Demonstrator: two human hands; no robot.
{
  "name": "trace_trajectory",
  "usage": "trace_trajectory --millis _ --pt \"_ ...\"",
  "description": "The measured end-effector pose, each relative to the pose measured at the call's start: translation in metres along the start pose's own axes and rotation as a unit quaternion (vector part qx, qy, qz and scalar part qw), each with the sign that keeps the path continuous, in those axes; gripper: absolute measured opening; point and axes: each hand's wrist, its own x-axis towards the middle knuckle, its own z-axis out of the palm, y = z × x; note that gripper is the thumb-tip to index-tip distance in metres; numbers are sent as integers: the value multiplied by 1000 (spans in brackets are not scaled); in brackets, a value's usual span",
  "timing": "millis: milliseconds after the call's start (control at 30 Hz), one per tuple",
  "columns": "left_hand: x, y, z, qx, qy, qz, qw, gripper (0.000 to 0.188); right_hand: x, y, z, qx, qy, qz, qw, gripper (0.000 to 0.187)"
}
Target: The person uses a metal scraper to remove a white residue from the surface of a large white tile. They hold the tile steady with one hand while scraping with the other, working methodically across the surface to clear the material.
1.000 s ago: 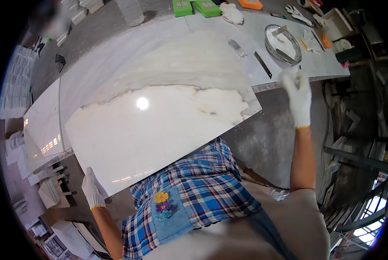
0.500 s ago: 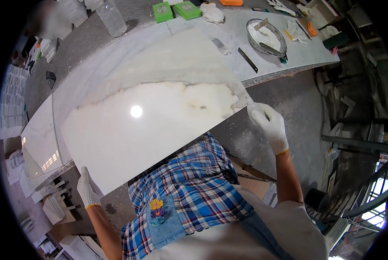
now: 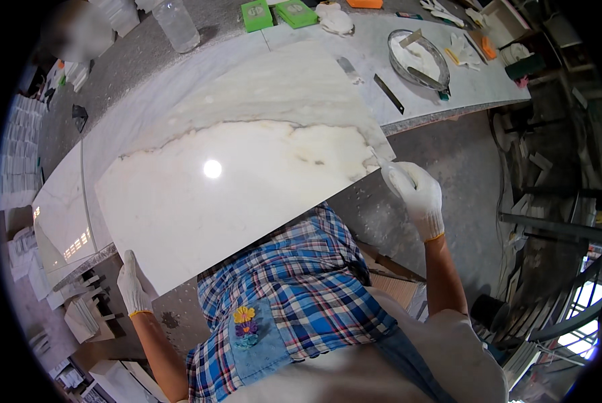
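Observation:
A large polished white marble-look slab (image 3: 200, 215) with a grey-brown vein lies on the worktable and overhangs its near edge in front of me. My left hand (image 3: 134, 285), in a white knit glove, grips the slab's near left edge. At the slab's right corner is my gloved right hand (image 3: 418, 195), its fingers closed around a small pale, translucent-looking tool (image 3: 393, 176). The tool's thin tip reaches the slab's surface near that corner; its exact kind is unclear. My left fingers are partly hidden by the slab.
On the worktable (image 3: 408, 121) are a bowl (image 3: 418, 60) of white paste with blades in it, a dark flat blade (image 3: 388, 93), a scraper (image 3: 349, 70), gloves (image 3: 462, 52) and green boxes (image 3: 295, 13). A clear bottle (image 3: 177, 27) stands at far left.
The tool tip in my right hand has shifted slightly left, from beside the slab's right corner onto its surface. My left hand stays at the slab's edge. The view has shifted a little.

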Motion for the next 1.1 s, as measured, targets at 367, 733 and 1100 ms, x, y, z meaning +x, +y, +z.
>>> trace_trajectory --millis 367,733,1100 --pt "-2 0 1 14 14 -8 1000 45 -1 4 2 -11 9 -24 1000 27" --pt "-1 -3 -1 6 12 -8 1000 46 -1 -6 1 -28 9 -21 999 28" --pt "-6 2 3 15 -4 2 1000 45 -6 -14 1 -12 9 -45 999 26"
